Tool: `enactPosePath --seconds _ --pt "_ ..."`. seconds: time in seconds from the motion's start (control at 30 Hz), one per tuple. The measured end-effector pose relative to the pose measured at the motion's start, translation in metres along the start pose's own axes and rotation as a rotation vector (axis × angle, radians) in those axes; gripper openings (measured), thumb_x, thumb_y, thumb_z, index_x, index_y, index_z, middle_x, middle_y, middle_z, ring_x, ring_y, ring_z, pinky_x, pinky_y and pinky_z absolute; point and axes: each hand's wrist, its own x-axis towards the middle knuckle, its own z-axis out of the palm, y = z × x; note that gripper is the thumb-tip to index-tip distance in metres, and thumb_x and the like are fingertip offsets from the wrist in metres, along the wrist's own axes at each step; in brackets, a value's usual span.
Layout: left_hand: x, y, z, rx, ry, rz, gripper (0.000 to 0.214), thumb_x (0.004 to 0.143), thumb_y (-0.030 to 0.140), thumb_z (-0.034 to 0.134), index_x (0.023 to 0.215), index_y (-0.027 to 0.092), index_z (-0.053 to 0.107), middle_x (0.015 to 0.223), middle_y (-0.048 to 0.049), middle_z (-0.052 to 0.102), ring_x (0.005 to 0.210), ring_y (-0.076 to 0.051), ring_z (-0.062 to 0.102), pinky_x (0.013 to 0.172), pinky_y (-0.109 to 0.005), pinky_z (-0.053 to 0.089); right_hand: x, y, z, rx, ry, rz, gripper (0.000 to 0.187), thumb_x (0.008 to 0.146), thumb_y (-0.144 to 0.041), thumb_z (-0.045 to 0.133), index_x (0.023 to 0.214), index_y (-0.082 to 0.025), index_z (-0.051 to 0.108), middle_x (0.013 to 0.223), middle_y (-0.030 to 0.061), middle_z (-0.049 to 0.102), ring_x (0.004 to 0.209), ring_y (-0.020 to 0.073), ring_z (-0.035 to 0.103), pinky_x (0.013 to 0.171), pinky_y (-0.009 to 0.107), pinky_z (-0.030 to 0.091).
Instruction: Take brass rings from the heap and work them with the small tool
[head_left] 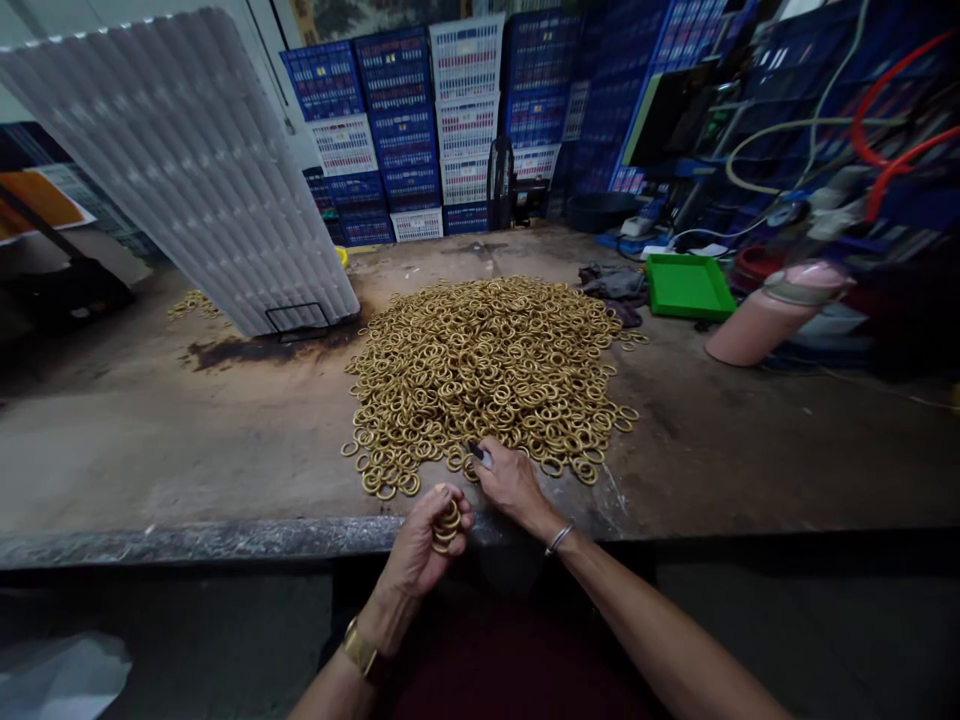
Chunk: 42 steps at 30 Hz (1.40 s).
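Note:
A broad heap of brass-coloured rings (487, 350) lies in the middle of the worktable. Close to the table's front edge, my left hand (431, 545) is curled around several brass rings (446, 525) stacked in its palm. My right hand (514, 485), just to the right and a little farther in, grips a black-tipped marker pen (478, 453) with a pale barrel. The pen's dark end points at the near edge of the heap, among loose rings. Fingers of the right hand hide part of the barrel.
Stacked white ribbed trays (172, 170) lean on a wire stand at the left. Behind the wooden worktable (225, 430) rise blue and white crates (469, 115). On the right are a green tray (688, 286), a dark cloth (613, 282) and a pink-filled bottle (772, 315).

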Motion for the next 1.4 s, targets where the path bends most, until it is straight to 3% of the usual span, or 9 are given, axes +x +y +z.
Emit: enactPosePath --seconds 0.17,0.3,0.43,0.57,0.77,0.87,1.1,1.4 --pt "0.006 -0.004 0.007 0.11 0.161 0.096 0.032 0.066 0.034 0.069 0.086 0.016 0.053 0.063 0.0024 0.053 0.049 -0.007 0.049 0.036 -0.013 0.029 -0.007 0.001 -0.003 0.476 0.012 -0.004 0.014 0.076 -0.029 0.046 0.066 -0.019 0.05 0.057 -0.0036 0.05 0.052 0.0094 0.044 0.051 0.019 0.032" --pt "0.008 -0.005 0.012 0.188 0.18 0.135 0.039 0.067 0.042 0.067 0.094 0.019 0.051 0.061 0.0048 0.052 0.045 -0.006 0.047 0.035 -0.013 0.029 -0.015 -0.005 -0.008 0.646 -0.034 0.028 0.011 0.073 -0.028 0.047 0.067 -0.019 0.049 0.055 -0.0042 0.051 0.051 0.0093 0.045 0.05 0.019 0.035" --pt "0.008 -0.005 0.013 0.228 0.136 0.132 0.034 0.068 0.041 0.066 0.087 0.017 0.052 0.06 0.005 0.051 0.043 -0.005 0.045 0.036 -0.013 0.028 -0.019 -0.009 -0.007 0.702 -0.071 0.04 0.011 0.072 -0.028 0.048 0.067 -0.019 0.049 0.056 -0.0037 0.052 0.052 0.0097 0.046 0.052 0.02 0.036" --pt "0.01 -0.005 0.011 0.3 0.183 0.164 0.033 0.068 0.044 0.065 0.078 0.016 0.05 0.055 0.0061 0.048 0.04 -0.004 0.041 0.036 -0.013 0.027 -0.02 -0.007 -0.005 0.689 -0.095 0.009 0.012 0.071 -0.03 0.048 0.066 -0.019 0.048 0.055 -0.0044 0.049 0.052 0.0096 0.044 0.052 0.02 0.036" --pt "0.011 -0.006 0.008 0.69 0.215 0.32 0.029 0.076 0.046 0.054 0.076 0.016 0.053 0.054 0.0058 0.046 0.041 -0.005 0.041 0.038 -0.014 0.031 -0.018 -0.004 -0.004 0.6 -0.121 0.005 0.016 0.072 -0.032 0.047 0.063 -0.018 0.049 0.056 -0.004 0.045 0.055 0.0095 0.041 0.053 0.02 0.033" --pt "0.009 -0.006 0.008 0.766 0.204 0.366 0.027 0.077 0.044 0.053 0.079 0.017 0.055 0.054 0.0059 0.046 0.043 -0.004 0.041 0.039 -0.014 0.032 -0.016 -0.005 -0.005 0.594 -0.134 0.029 0.019 0.072 -0.033 0.049 0.06 -0.018 0.049 0.055 -0.0044 0.044 0.055 0.0091 0.039 0.052 0.02 0.032" --pt "0.008 -0.003 0.009 0.547 0.109 0.121 0.03 0.074 0.046 0.057 0.077 0.016 0.052 0.058 0.0051 0.049 0.041 -0.004 0.043 0.036 -0.014 0.029 -0.014 -0.005 -0.006 0.653 -0.155 0.08 0.018 0.072 -0.029 0.048 0.058 -0.017 0.051 0.052 -0.0046 0.046 0.051 0.0081 0.039 0.048 0.018 0.031" --pt "0.008 -0.003 0.009 0.368 -0.004 -0.003 0.031 0.073 0.044 0.06 0.081 0.017 0.048 0.062 0.0025 0.056 0.041 -0.005 0.045 0.034 -0.013 0.029 -0.014 0.002 0.0 0.722 -0.17 0.061 0.016 0.072 -0.027 0.048 0.06 -0.017 0.05 0.052 -0.0044 0.049 0.049 0.0078 0.041 0.048 0.018 0.033"
